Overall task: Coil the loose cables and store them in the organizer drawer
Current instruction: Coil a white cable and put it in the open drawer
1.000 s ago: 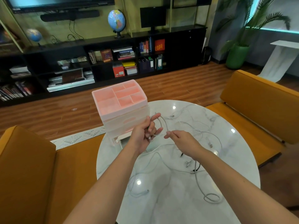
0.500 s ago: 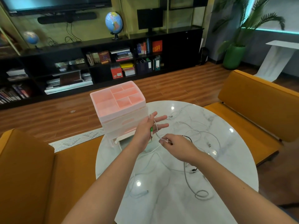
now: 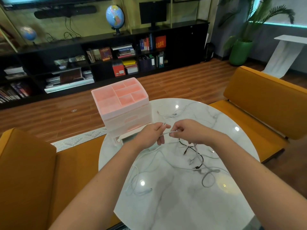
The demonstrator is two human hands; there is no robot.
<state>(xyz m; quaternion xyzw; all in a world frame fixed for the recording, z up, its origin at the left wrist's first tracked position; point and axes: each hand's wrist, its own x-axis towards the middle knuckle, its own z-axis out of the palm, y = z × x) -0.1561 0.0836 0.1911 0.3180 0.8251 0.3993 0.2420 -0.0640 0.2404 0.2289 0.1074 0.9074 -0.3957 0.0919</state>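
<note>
A pink organizer (image 3: 121, 103) with drawers stands at the table's far left edge; its bottom drawer (image 3: 127, 136) is pulled out a little. Both hands are raised above the table in front of it. My left hand (image 3: 152, 135) pinches the plug end of a white cable (image 3: 167, 132), and my right hand (image 3: 189, 132) pinches the same cable a short way along. The rest of that cable hangs down to the table under my right hand. Several loose white cables and a black cable (image 3: 195, 152) lie tangled on the marble top.
The round white marble table (image 3: 232, 205) has orange seats on the left (image 3: 26, 171) and right (image 3: 265, 103). More white cable (image 3: 172, 114) lies behind the hands. A grey cable loop (image 3: 208, 179) rests at the right. Wooden floor and black shelving are beyond.
My left hand has closed from spread fingers to a pinch on the cable's end. My right hand rose and moved close to it, drawing the cable taut between them.
</note>
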